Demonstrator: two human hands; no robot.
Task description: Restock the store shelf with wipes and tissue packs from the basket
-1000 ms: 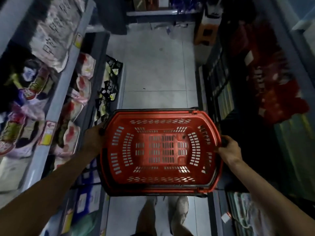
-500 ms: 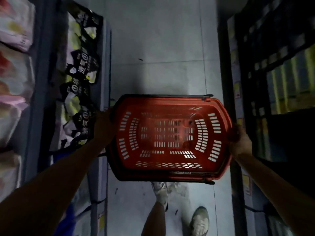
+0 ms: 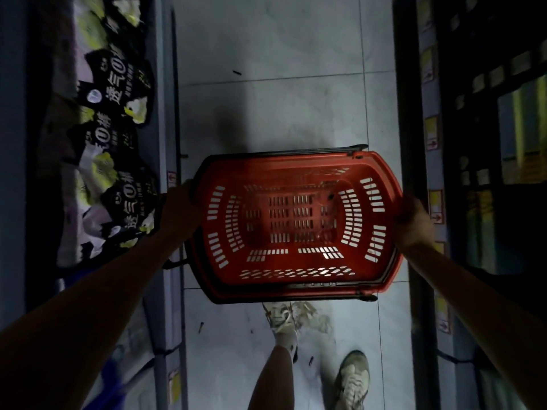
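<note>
A: What fills the view?
B: Floor [image 3: 281,84] down the middle, a shelf [image 3: 165,84] at 9 o'clock with black packs [image 3: 118,113], a rack [image 3: 432,161] at 3.
A: The basket [image 3: 284,170]?
B: Centre, held above the floor, slotted bottom showing.
A: And the grips?
B: Left grip [image 3: 180,208] clasps its rim at 9 o'clock, right grip [image 3: 414,220] at 3. Shoes [image 3: 352,380] at 6.

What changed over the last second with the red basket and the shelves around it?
The person walked forward. The black-and-yellow packs, ahead on the left before, are now beside the left hand. The basket has tilted slightly, its right end farther forward. Unchanged: the left hand and right hand still grip its two ends, and it stays empty.
</note>
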